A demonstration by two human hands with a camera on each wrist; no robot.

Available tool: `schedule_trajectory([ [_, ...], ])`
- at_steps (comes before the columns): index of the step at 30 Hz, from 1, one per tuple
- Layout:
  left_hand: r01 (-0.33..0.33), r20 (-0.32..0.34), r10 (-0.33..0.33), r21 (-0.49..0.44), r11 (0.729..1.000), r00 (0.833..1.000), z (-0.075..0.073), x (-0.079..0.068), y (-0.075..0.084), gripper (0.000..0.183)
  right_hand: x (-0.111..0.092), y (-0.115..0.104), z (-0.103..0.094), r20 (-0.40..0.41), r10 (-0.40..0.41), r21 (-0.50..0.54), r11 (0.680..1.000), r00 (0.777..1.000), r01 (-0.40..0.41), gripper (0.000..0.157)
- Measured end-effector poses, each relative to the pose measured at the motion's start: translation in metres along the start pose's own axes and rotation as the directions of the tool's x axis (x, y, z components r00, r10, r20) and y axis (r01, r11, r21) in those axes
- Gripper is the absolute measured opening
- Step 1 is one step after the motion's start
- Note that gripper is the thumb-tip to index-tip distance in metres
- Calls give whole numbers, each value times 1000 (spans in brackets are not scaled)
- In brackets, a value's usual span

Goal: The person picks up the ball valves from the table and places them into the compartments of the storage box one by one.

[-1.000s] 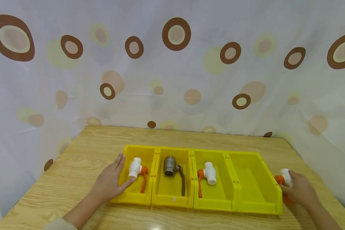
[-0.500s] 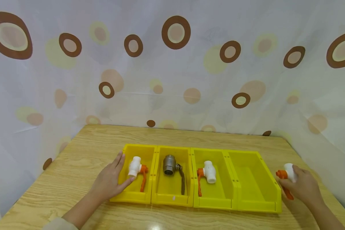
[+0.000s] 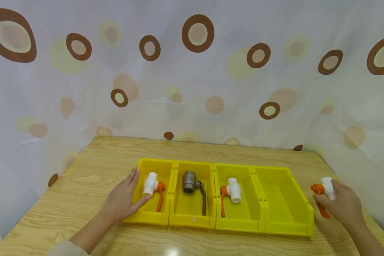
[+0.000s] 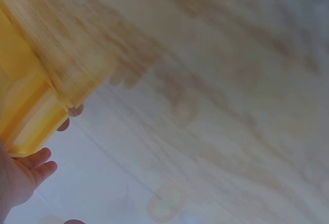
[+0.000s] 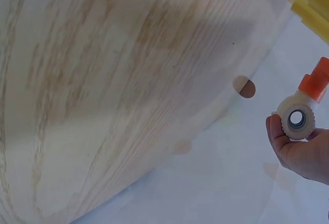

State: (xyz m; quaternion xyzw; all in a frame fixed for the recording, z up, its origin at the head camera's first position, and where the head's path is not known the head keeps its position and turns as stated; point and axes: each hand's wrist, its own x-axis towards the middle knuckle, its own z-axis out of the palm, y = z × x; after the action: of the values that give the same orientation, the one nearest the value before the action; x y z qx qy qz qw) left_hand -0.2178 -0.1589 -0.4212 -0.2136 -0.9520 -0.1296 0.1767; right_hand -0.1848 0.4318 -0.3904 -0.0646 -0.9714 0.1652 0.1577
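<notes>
In the head view, my right hand (image 3: 347, 206) holds a white plastic ball valve (image 3: 329, 187) with an orange handle, to the right of the yellow bins and apart from them. The right wrist view shows its round bore (image 5: 296, 118) with fingers around the white body. My left hand (image 3: 120, 201) rests against the left side of the leftmost yellow bin (image 3: 147, 221), fingers straight and thumb reaching over its edge. That bin contains a white valve (image 3: 151, 184) with an orange lever. A metal ball valve (image 3: 189, 182) lies in the second, another white valve (image 3: 234, 190) in the third.
The rightmost bin (image 3: 288, 229) holds nothing visible. All the bins stand side by side in a row on a wood-grain table (image 3: 121, 149). A pale curtain (image 3: 192, 78) with brown rings surrounds the back and sides.
My right hand has lifted the white ball valve and moved it slightly up and right, away from the rightmost bin's side. The left hand stays against the leftmost bin.
</notes>
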Motion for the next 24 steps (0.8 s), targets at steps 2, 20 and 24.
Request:
schedule_trajectory([
  [2, -5, -5, 5, 1, 1000, 1000, 0, 0, 0, 80, 1, -1, -1, 9, 14, -3, 1000, 1000, -14, 79],
  [20, 4, 12, -4, 3, 1000, 1000, -1, 1, 1, 80, 2, -25, -11, -46, 7, 39, 999, 999, -5, 76],
  [24, 14, 22, -14, 0, 1000, 1000, -1, 0, 1, 81, 2, -32, -12, -27, 17, 42, 999, 999, -16, 75],
])
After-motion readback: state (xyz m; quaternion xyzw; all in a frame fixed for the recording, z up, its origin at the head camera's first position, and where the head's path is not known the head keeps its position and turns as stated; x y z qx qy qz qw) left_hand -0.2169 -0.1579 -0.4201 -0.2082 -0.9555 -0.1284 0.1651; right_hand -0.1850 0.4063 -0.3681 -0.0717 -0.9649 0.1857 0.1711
